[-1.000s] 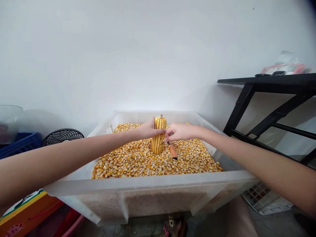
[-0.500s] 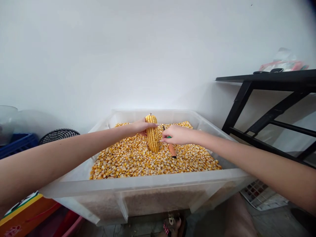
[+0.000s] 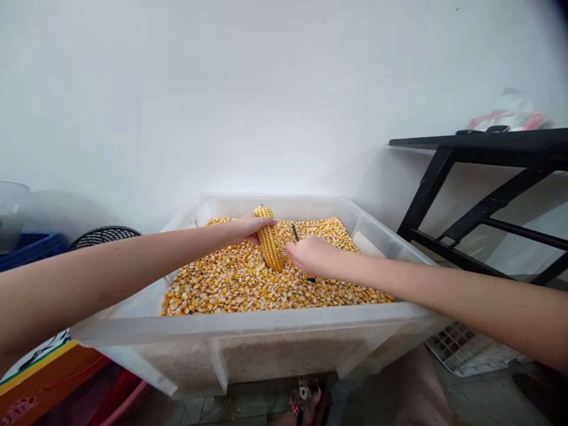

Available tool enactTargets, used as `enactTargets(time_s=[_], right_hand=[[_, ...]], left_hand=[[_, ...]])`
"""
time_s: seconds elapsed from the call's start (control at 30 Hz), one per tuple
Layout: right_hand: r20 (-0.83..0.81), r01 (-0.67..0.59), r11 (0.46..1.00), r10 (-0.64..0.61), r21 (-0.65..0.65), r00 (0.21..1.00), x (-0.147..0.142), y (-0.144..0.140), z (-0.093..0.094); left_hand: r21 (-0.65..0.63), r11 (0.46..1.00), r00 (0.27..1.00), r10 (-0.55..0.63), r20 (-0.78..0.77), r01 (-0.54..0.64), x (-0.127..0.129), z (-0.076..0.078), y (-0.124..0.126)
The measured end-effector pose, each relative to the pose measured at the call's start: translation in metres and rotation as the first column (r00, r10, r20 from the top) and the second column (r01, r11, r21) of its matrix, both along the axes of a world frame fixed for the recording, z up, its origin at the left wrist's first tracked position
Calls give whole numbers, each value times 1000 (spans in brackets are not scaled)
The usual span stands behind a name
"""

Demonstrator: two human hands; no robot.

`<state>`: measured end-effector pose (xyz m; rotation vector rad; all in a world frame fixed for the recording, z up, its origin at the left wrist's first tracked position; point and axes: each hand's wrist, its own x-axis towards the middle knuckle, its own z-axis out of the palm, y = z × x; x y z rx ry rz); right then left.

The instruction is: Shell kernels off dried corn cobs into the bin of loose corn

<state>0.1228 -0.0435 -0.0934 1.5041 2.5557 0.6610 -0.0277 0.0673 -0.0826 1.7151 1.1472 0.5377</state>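
Observation:
An ear of corn (image 3: pixel 270 245), covered in yellow kernels, leans with its lower end on the loose corn kernels (image 3: pixel 222 284). My left hand (image 3: pixel 254 228) is closed around its upper part, thumb across the front. At the lower right side of the ear, my right hand (image 3: pixel 313 255) is closed, fingertips against or close to the kernels. What those fingers hold, if anything, is hidden. A thin dark shaft (image 3: pixel 295 232) shows beyond this hand, and a black-ended orange handle (image 3: pixel 311 278) peeks out below it. My hand covers whatever lies between them.
The kernels fill a translucent plastic bin (image 3: pixel 248 325) against a white wall. A black-framed table (image 3: pixel 479 145) stands to the right. At left are a black wire basket (image 3: pixel 106 234), a blue crate (image 3: pixel 33 251) and an orange box (image 3: pixel 39 384). A white basket (image 3: pixel 470 352) sits on the floor.
The ear has tilted, its top moving left with my left hand. My right hand has shifted slightly down and now covers most of the orange handle. The green piece at its fingers is hidden.

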Motion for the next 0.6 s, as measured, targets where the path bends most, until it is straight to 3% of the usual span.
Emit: enactTargets(time_s=[0.13, 0.33, 0.53, 0.6], right_hand=[[116, -134, 990, 137, -33, 984, 3, 0, -8], [-51, 28, 1000, -28, -11, 998, 2, 0, -5], [78, -103, 992, 109, -78, 991, 1, -3, -1], [49, -85, 994, 89, -74, 995, 2, -1, -1]], left_hand=[[15, 1000, 1000, 15, 5, -15, 0, -2, -1], [25, 1000, 1000, 17, 16, -17, 2, 0, -5], [49, 999, 1000, -8, 9, 8, 2, 3, -11], [63, 998, 1000, -18, 13, 17, 3, 3, -12]])
